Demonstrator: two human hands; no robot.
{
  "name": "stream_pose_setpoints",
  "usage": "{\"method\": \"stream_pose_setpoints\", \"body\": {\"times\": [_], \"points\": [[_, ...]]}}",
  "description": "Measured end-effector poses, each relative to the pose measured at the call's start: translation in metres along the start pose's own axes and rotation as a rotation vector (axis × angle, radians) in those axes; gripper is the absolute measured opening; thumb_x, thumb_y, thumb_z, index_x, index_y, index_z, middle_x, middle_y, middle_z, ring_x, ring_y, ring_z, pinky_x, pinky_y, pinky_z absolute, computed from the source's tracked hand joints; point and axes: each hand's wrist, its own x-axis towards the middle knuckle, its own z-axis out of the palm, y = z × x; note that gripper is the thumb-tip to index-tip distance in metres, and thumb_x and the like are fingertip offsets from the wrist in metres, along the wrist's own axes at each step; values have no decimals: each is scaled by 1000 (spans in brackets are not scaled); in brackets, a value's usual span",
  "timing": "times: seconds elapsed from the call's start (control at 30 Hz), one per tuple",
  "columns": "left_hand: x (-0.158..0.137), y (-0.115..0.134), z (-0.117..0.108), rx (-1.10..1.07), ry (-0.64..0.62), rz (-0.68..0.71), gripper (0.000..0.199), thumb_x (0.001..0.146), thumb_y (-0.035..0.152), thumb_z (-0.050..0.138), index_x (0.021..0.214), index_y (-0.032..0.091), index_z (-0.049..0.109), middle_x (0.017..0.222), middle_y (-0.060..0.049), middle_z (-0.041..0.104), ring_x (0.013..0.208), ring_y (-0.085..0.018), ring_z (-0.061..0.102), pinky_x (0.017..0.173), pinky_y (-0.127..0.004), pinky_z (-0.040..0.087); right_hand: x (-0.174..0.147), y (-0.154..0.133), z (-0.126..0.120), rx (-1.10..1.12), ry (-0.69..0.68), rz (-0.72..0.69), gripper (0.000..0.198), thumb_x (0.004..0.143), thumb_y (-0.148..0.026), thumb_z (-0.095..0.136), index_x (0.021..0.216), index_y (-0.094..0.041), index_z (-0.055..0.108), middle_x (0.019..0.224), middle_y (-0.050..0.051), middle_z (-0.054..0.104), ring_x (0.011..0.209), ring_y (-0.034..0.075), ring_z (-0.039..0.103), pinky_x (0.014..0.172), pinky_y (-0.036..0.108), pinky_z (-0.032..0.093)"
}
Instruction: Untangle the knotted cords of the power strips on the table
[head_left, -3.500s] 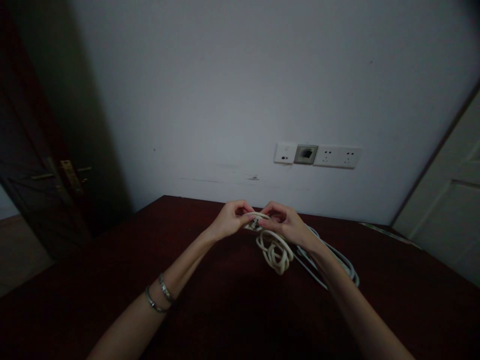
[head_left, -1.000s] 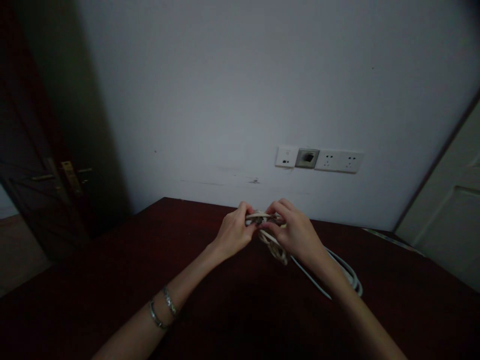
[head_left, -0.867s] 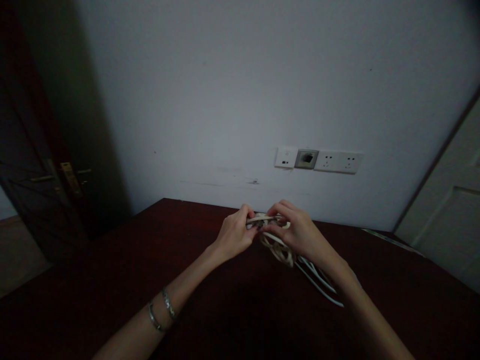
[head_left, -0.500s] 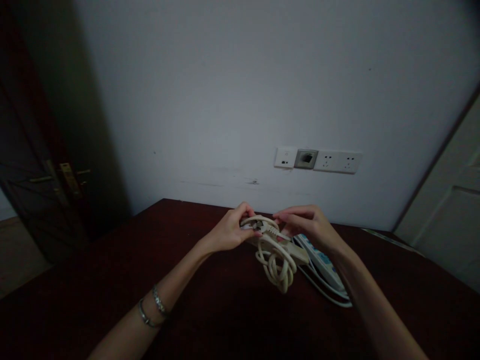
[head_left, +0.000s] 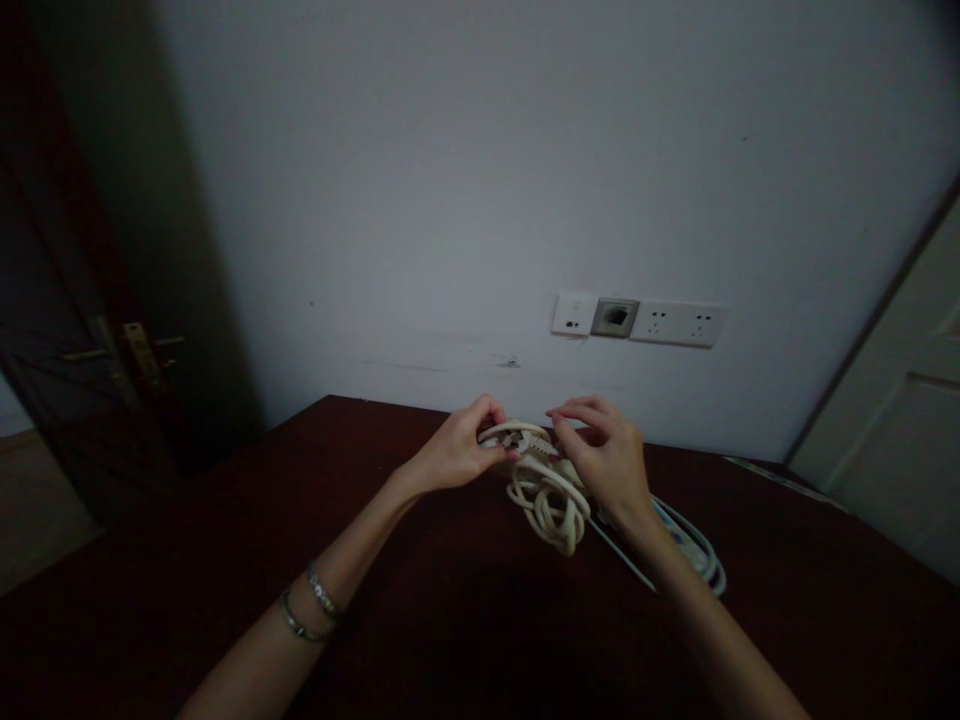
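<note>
My left hand point(head_left: 466, 440) is closed around one end of a cream power strip, with its thumb in front and fingers behind. Next to that thumb, a white plug point(head_left: 517, 440) with metal prongs and a ridged neck lies against the strip. My right hand point(head_left: 604, 455) is at the plug's cord end, fingers bent and tips pinched at the cord; its exact grip is partly hidden. The strip's cream cord point(head_left: 551, 510) hangs below in a tangled bundle of loops. Most of the strip's body is covered by my right hand and the cord.
A second, white-and-blue power strip point(head_left: 686, 545) with a looped cord lies on the dark red table point(head_left: 420, 620), partly behind my right forearm. Wall sockets point(head_left: 679, 323) sit above the table's back edge. A door with a handle point(head_left: 142, 355) stands at left.
My right hand has shifted left and turned inward over the strip, covering more of it. The cord bundle has risen slightly. My left hand keeps its hold.
</note>
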Motion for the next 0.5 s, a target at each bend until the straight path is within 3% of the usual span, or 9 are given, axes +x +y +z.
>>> {"method": "stream_pose_setpoints", "body": {"times": [0.1, 0.2, 0.33, 0.5], "points": [[-2, 6, -1, 27, -33, 6, 27, 71, 29, 66, 83, 18, 44, 71, 4, 50, 63, -9, 43, 56, -21, 34, 6, 7, -11, -60, -90, -13, 23, 72, -33, 58, 80, -15, 71, 106, 13, 53, 74, 16, 59, 55, 27, 52], [-4, 12, 0, 54, -142, 9, 27, 70, 26, 66, 86, 18, 46, 74, 2, 54, 65, -10, 47, 57, -22, 35, 14, 17, -31, 0, -311, 61, 27, 75, -37, 57, 91, -19, 70, 111, 12, 54, 96, 21, 57, 73, 33, 52], [-4, 8, 7, 28, -215, 5, 27, 70, 26, 66, 87, 18, 46, 76, 1, 56, 67, -11, 50, 58, -23, 36, 15, 16, -44, 254, -669, 200, 40, 80, -38, 55, 116, -20, 58, 96, 8, 65, 86, 18, 62, 81, 35, 48], [-2, -5, 10, -40, -78, -22, 27, 69, 25, 66, 85, 18, 46, 76, 1, 56, 68, -11, 50, 58, -23, 36, 8, -1, -32, 320, -822, 186, 32, 80, -38, 54, 101, -17, 63, 90, 6, 66, 81, 17, 61, 75, 31, 49]]}}
